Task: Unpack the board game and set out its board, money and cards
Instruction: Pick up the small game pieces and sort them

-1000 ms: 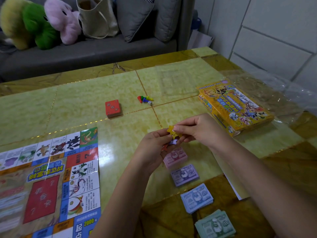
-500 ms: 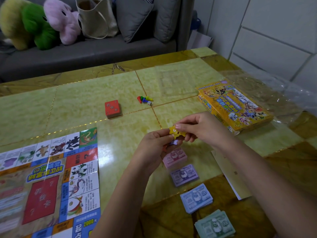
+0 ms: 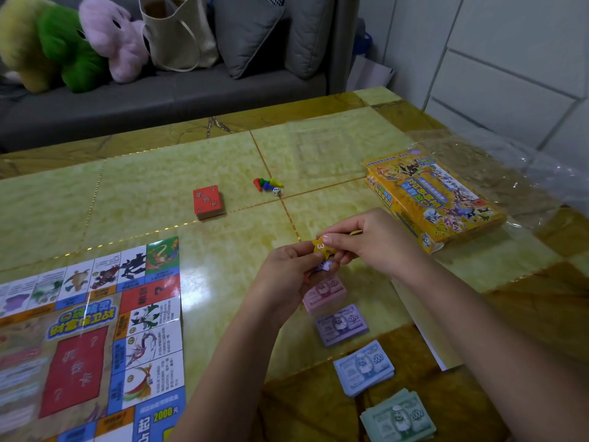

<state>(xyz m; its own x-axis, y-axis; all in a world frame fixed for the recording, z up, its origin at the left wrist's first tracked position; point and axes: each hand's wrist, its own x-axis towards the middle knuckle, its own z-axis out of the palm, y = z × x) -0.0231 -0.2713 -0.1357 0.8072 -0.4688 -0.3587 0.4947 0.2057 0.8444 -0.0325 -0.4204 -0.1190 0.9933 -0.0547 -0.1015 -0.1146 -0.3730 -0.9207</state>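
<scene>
Close together above the table (image 3: 153, 193), near its middle: left hand (image 3: 287, 275) and right hand (image 3: 376, 244), both pinching one yellow star token (image 3: 319, 247) marked "3". Thumb and forefinger of each clamped on opposite edges. Purple token (image 3: 323, 266) tucked in the left hand just under it, details unclear.

Just below the hands, flat in a row toward the near edge, play money: pink stack (image 3: 325, 293) reading "1000", purple stack (image 3: 341, 324) "5000", blue stack (image 3: 363, 366) "500", green stack (image 3: 398, 419) "2000". None touching another.

Left of the arms, board (image 3: 95, 330) unfolded flat, picture squares round its rim, red panel with question marks in the middle, "2000元" on a near square.

Farther out, red card deck (image 3: 207, 202) with "?" marks and Chinese characters. Right of it, small heap of coloured pawns (image 3: 266, 184), white die (image 3: 277, 191) just beside. Far right, yellow box (image 3: 433, 199) lying flat, Chinese title too small to read, clear plastic wrap (image 3: 516, 173) spread behind it. White paper sheet (image 3: 438, 357) partly under the right forearm.

Glossy yellow-green marble-look top, brown border, thin gold lines. Behind: grey sofa (image 3: 159, 97) with plush toys (image 3: 63, 49), beige tote bag (image 3: 178, 36), grey cushions (image 3: 251, 30). White panelled wall (image 3: 510, 90) at right.
</scene>
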